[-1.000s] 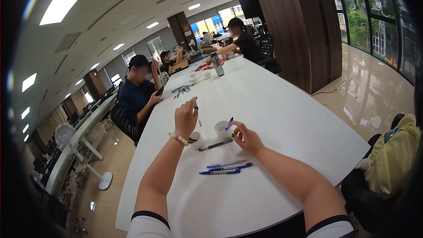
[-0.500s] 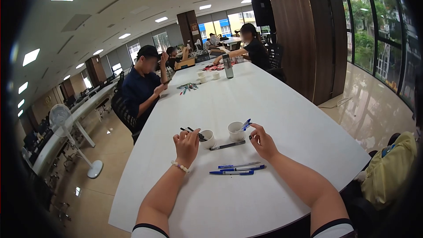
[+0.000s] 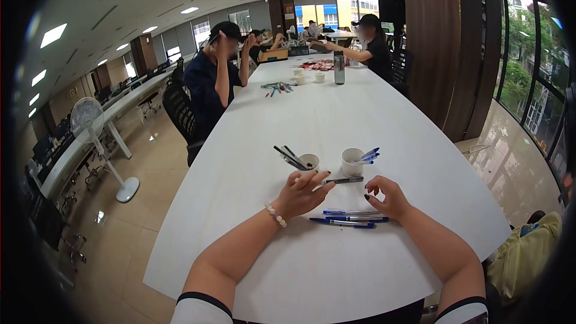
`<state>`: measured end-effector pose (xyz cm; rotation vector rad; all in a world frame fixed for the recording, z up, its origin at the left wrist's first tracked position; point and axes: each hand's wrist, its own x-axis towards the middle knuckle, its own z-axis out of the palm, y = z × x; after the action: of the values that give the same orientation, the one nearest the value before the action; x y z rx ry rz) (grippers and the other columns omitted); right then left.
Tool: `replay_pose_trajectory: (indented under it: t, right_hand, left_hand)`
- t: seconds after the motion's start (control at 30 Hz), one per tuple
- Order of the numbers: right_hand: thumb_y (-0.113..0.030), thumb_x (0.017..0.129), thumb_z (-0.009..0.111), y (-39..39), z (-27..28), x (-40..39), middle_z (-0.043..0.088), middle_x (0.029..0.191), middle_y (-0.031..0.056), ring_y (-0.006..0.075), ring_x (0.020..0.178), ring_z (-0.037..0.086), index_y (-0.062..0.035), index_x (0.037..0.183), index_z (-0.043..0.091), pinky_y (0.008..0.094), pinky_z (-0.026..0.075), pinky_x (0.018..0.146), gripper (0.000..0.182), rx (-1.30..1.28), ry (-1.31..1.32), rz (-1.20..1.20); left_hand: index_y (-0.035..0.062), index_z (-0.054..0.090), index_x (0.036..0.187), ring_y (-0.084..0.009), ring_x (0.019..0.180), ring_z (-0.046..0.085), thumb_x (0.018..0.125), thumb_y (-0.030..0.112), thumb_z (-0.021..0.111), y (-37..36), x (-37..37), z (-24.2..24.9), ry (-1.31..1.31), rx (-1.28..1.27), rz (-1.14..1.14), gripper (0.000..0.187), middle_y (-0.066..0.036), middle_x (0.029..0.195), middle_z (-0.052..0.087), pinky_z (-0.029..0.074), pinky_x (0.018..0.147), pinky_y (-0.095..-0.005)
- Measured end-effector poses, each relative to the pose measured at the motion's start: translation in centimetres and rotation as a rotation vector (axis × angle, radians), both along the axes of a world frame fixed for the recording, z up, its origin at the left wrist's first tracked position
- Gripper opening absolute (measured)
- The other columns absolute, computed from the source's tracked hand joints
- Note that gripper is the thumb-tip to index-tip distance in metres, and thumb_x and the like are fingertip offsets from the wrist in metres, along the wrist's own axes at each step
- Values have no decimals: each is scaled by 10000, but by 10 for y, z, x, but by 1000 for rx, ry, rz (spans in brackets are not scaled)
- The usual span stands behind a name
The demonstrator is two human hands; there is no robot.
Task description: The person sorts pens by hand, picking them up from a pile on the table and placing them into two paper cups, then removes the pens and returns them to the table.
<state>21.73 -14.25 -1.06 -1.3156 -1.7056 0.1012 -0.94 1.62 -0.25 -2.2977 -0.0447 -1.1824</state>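
Note:
My left hand point(image 3: 303, 194) is open, its fingers spread right at the near end of a black pen point(image 3: 349, 180) lying between two white paper cups. Several black pens point(image 3: 289, 157) lean in the left cup point(image 3: 311, 161), just beyond this hand. Blue pens point(image 3: 369, 156) lean out of the right cup point(image 3: 351, 164) toward the right. My right hand point(image 3: 390, 197) hovers nearer to me than that cup, fingers bent and apart from the thumb, holding nothing. Between my forearms lie a few blue-capped pens point(image 3: 348, 222), close beside the right hand's fingertips.
Farther along the white table point(image 3: 264, 144) are a pile of coloured pens point(image 3: 278, 88), more paper cups point(image 3: 320, 77), a dark bottle point(image 3: 339, 68) and red items point(image 3: 318, 65). One person point(image 3: 213, 78) sits at the left, another point(image 3: 375, 48) at the right. A yellow bag point(image 3: 525, 258) is at lower right.
My left hand has let go of the black pens, now in the left cup, and moved right to the lying pen. The right hand has drawn back from the blue pens. The view has shifted.

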Motion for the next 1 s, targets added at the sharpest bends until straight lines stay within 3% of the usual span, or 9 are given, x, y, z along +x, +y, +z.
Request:
replay_pose_trajectory:
  t: [0.07, 0.1, 0.17, 0.2, 0.27, 0.37, 0.6, 0.8, 1.0]
  right_hand:
    - [-69, 732, 673, -5, 8, -2, 591, 832, 54, 185, 726, 551, -57, 925, 596, 296, 464, 654, 209, -74, -98, 70]
    - [-94, 728, 682, -10, 15, -5, 596, 836, 59, 197, 747, 570, -59, 905, 603, 306, 470, 664, 197, -136, -197, 131]
    - [-159, 742, 679, -13, 22, -11, 604, 847, 55, 217, 779, 590, -68, 874, 613, 328, 480, 680, 173, -219, -276, 140]
    - [-180, 752, 671, -14, 23, -12, 602, 854, 55, 219, 783, 589, -74, 889, 614, 329, 481, 691, 182, -288, -300, 170]
    - [-202, 762, 662, -15, 25, -14, 600, 862, 55, 221, 788, 587, -80, 904, 614, 329, 482, 701, 192, -357, -320, 202]
    - [-222, 774, 652, -15, 26, -14, 593, 899, 60, 219, 818, 585, -83, 932, 609, 329, 483, 722, 214, -419, -302, 176]
    - [-232, 801, 649, -15, 26, -3, 585, 943, 61, 219, 890, 574, -91, 963, 599, 335, 474, 775, 220, -513, -278, -23]
    - [-242, 814, 648, -15, 23, 10, 595, 950, 51, 217, 923, 570, -107, 944, 598, 346, 473, 794, 193, -501, -311, -185]
    - [-216, 763, 631, -13, 19, 14, 599, 925, 52, 220, 921, 563, -105, 925, 602, 351, 469, 797, 199, -415, -370, -241]
  left_hand:
    - [157, 602, 1091, -166, 1042, 514, 791, 107, 617, -1, -2, 7, 219, -155, -218, 305, -12, 1085, 559, 433, 838, -320]
    - [157, 602, 1091, -166, 1042, 514, 791, 107, 617, -2, -2, 7, 218, -160, -213, 305, -12, 1085, 559, 433, 838, -320]
    - [104, 591, 1112, -227, 989, 567, 821, 93, 599, -2, 1, 6, 412, -466, -258, 292, -63, 1092, 571, 483, 819, -366]
    - [104, 591, 1112, -227, 989, 567, 821, 93, 599, -1, 2, 4, 411, -467, -254, 292, -63, 1092, 571, 483, 819, -366]
    - [86, 574, 1143, -279, 921, 585, 832, 83, 607, 2, 4, 0, 379, -777, -212, 312, -96, 1071, 578, 490, 822, -379]
    - [70, 570, 1129, -292, 930, 589, 847, 111, 605, 7, 2, -10, 386, -821, -80, 287, -108, 1058, 573, 486, 815, -381]
    - [60, 564, 1090, -303, 926, 590, 871, 157, 596, 7, 1, -14, 347, -902, -48, 242, -123, 1021, 557, 488, 789, -396]
    - [64, 506, 1160, -333, 910, 593, 895, 208, 568, 2, 2, -8, 344, -1021, 77, 307, -153, 1065, 559, 488, 783, -415]
    - [36, 504, 1030, -335, 876, 601, 893, 212, 565, 5, 1, -8, 356, -945, 138, 231, -154, 1015, 565, 507, 730, -434]
